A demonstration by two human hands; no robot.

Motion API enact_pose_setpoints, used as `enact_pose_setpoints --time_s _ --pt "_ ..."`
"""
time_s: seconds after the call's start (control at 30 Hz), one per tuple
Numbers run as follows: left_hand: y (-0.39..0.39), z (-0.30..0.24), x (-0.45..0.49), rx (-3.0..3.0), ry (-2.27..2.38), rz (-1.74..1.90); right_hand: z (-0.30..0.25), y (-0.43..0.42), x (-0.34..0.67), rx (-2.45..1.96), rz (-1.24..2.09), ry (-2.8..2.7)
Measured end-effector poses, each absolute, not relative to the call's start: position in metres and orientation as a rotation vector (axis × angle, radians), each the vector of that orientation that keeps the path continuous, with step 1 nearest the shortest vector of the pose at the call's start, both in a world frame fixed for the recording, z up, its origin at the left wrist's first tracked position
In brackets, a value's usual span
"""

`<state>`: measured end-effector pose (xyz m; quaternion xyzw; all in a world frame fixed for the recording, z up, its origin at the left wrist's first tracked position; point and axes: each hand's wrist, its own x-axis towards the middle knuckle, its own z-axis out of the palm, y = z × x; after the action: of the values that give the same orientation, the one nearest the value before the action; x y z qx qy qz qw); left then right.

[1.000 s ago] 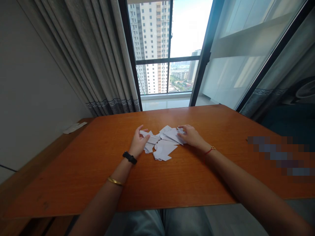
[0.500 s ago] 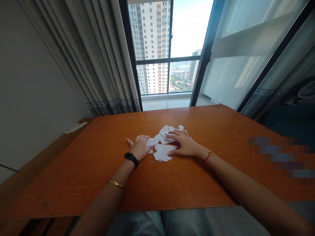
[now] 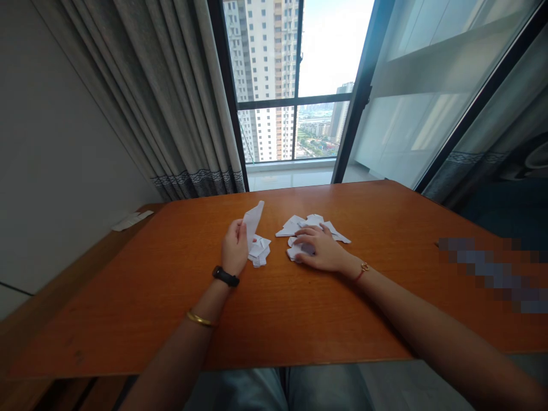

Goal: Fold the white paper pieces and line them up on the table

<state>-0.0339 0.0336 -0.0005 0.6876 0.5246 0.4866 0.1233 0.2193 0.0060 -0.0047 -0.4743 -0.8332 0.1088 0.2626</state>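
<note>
White paper scraps lie in two small heaps near the middle of an orange-brown wooden table [image 3: 128, 308]. My left hand [image 3: 234, 249] is closed on one long paper piece [image 3: 252, 220], held upright above the left heap [image 3: 259, 251]. My right hand [image 3: 320, 250] rests palm down with fingers spread on the right heap [image 3: 299, 226], pressing several scraps to the tabletop. A black watch and a gold bangle are on my left wrist, a red cord bracelet on my right.
A white slip [image 3: 131, 220] lies on a lower ledge at the far left. Grey curtains [image 3: 171, 103] hang behind the table beside a tall window [image 3: 295, 85]. A blurred patch [image 3: 492, 274] covers the table's right side. My knees show under the near edge.
The single pile has been parted into two heaps. My left hand has lifted one paper piece upright, and my right hand has drawn the other scraps slightly to the right.
</note>
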Motion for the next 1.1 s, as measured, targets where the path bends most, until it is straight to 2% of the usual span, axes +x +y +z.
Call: enact_pose_setpoints --time_s 0.07,0.17,0.27,0.33,0.4,0.53,0.63,0.73,0.9,1.0,1.1 --pt "0.028 0.003 -0.031 2.184 1.289 1.399 -0.001 0.004 0.211 -1.199 0.593 -1.979" --pt "0.015 0.007 -0.022 2.512 1.068 1.167 -0.001 -0.001 0.194 -1.021 1.209 -1.525" --pt "0.01 0.001 -0.011 2.296 1.081 1.291 -0.005 -0.005 0.182 -0.934 1.442 -1.237" --pt "0.013 -0.008 -0.005 1.965 1.081 1.354 -0.008 -0.005 0.18 -0.969 1.387 -1.228" --pt "0.017 -0.015 -0.003 1.768 1.11 1.277 -0.009 -0.001 0.182 -1.101 1.183 -1.406" --pt "0.013 -0.015 -0.007 2.107 1.459 0.952 -0.004 0.025 0.192 -1.503 0.366 -1.934" --pt "0.002 -0.008 -0.006 2.338 1.725 0.614 0.001 0.054 0.196 -1.785 0.065 -2.178" --pt "-0.004 -0.006 -0.001 2.341 1.798 0.43 0.003 0.078 0.192 -1.869 0.081 -2.312" --pt "-0.001 -0.007 0.001 2.201 1.644 0.301 0.012 0.086 0.186 -1.781 0.141 -2.3" --pt "-0.001 -0.002 -0.001 2.252 1.618 0.355 0.026 0.075 0.191 -1.615 0.165 -2.026" --pt "-0.007 0.005 0.004 2.347 1.748 0.407 0.04 0.058 0.198 -1.359 0.403 -1.531"
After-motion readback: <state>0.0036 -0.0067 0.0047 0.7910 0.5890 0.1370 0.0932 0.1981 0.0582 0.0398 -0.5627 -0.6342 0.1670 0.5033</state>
